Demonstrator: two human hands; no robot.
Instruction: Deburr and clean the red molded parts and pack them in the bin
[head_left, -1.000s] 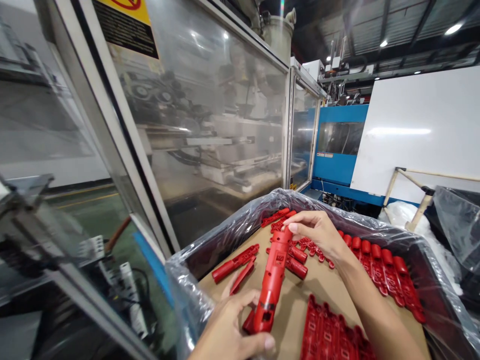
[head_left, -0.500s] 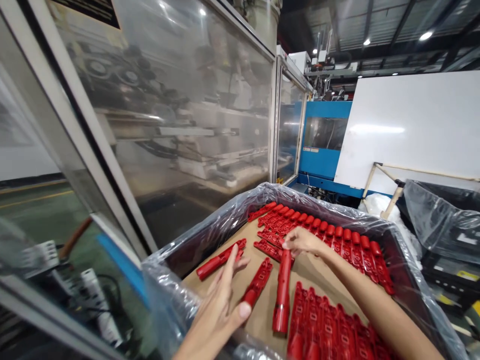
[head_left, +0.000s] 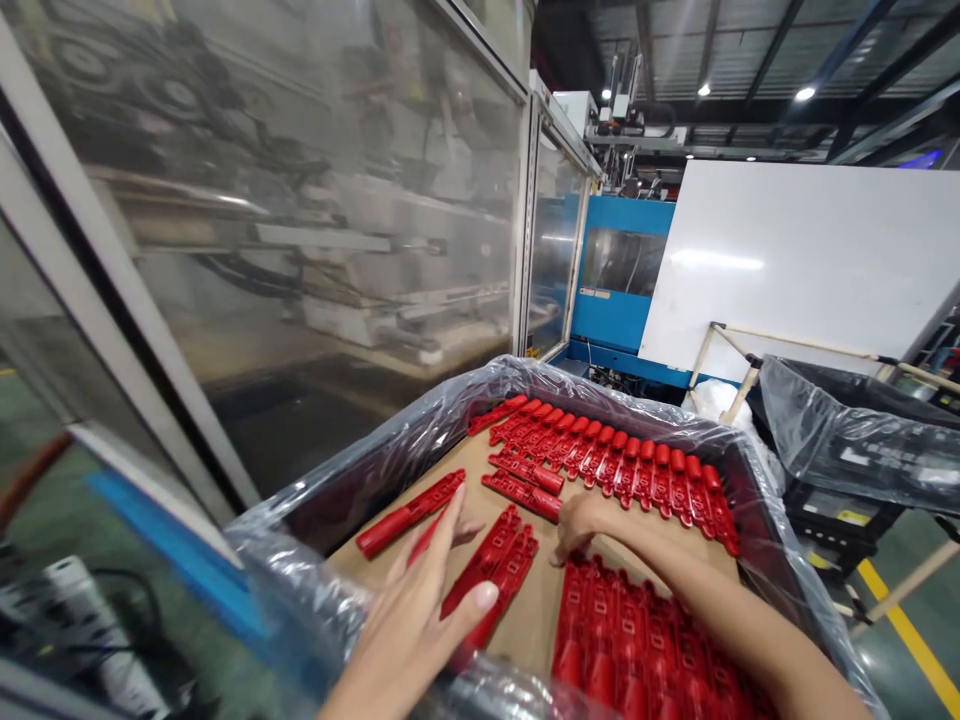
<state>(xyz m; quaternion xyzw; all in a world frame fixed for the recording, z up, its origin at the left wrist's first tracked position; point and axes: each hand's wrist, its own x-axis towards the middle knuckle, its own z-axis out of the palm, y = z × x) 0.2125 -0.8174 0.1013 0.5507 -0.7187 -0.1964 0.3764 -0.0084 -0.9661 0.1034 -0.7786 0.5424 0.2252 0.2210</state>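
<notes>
My left hand (head_left: 412,610) is open, thumb and fingers spread, over the near left of a plastic-lined bin (head_left: 645,400). Beneath its fingers and thumb lie red plastic parts, each with a rounded tube end and a flat, holed end. One red part (head_left: 409,515) lies past the fingertips; a pair of red parts (head_left: 491,560) lies side by side next to the thumb. My right hand (head_left: 583,522) is low in the bin, fingers curled downward beside a red part (head_left: 521,495). What these fingers hold, if anything, is hidden.
A long row of red parts (head_left: 630,470) lines the bin's far side, and a tight block of them (head_left: 630,630) lies near the front right, on brown cardboard (head_left: 529,635). A clear machine guard (head_left: 360,200) rises at left. Black crates (head_left: 847,510) stand at right.
My right hand has moved down and toward me; the red part it held upright is no longer seen in it. A second part now lies beside the one near my left thumb. The view has shifted right.
</notes>
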